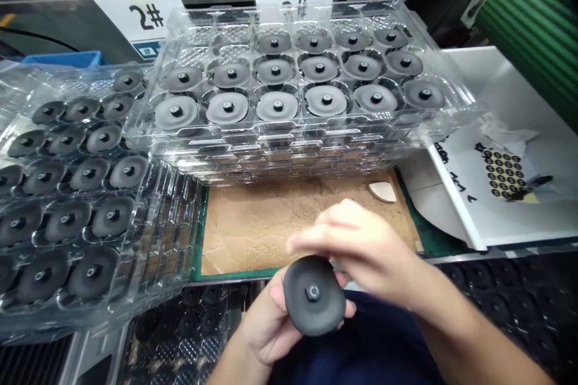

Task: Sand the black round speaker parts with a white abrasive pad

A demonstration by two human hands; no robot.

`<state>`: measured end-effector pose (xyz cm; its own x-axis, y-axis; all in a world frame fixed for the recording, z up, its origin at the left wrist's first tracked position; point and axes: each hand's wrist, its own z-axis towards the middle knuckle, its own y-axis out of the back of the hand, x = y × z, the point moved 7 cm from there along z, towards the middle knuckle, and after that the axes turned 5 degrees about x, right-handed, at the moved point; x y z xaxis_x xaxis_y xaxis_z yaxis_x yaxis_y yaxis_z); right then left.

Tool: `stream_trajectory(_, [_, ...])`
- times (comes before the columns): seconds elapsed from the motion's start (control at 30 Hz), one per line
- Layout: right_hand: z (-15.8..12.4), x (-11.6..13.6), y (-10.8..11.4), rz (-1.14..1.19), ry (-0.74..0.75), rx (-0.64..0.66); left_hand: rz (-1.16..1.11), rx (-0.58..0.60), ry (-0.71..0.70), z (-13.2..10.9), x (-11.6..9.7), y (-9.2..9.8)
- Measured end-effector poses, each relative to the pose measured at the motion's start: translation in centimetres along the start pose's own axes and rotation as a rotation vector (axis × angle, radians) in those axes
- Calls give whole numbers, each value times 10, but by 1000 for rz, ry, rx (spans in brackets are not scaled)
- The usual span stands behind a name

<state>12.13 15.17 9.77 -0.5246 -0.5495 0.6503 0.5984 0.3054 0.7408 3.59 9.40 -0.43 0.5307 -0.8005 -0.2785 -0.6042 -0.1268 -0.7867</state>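
Observation:
My left hand (271,319) is closed around a black rounded disc (316,313) with a short stub at its centre. The disc's stub side faces up toward me, low in the middle of the view. Just above it hovers my right hand (361,240), its fingers stretched out to the left and smeared by motion. I see nothing held in that hand. Beyond both hands, a stack of clear plastic trays (311,132) carries rows of similar black discs (277,105); two pockets at its back left hold no disc.
Another stack of clear trays (149,234) with discs stands at the left. Brown cardboard (253,228) lies on the green surface, bearing a pale curved scrap (383,191). At the right, a white bin (460,204) contains a sheet of round black stickers (503,174). A green roller (528,30) overhangs it.

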Motion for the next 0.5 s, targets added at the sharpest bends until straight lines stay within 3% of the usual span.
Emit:
stream_trajectory(0.07, [-12, -35, -1, -65, -223, -54, -94, 150, 72, -1, 6, -7])
stream_trajectory(0.13, [-32, -61, -17, -9, -393, -52, -189, 248, 81, -2, 8, -8])
stream_trajectory(0.27, [-75, -81, -68, 249, -540, -11, -243, 261, 63, -3, 10, 0])
stream_trajectory(0.33, [-90, -81, -79, 267, -574, -23, -249, 239, 60, -2, 11, 3])
stream_trajectory(0.4, [-96, -77, -70, 260, -611, -82, -239, 231, 59, -2, 11, 3])
stream_trajectory(0.5, [-88, -55, -19, 207, -601, -367, -176, 240, 38, -3, 10, -3])
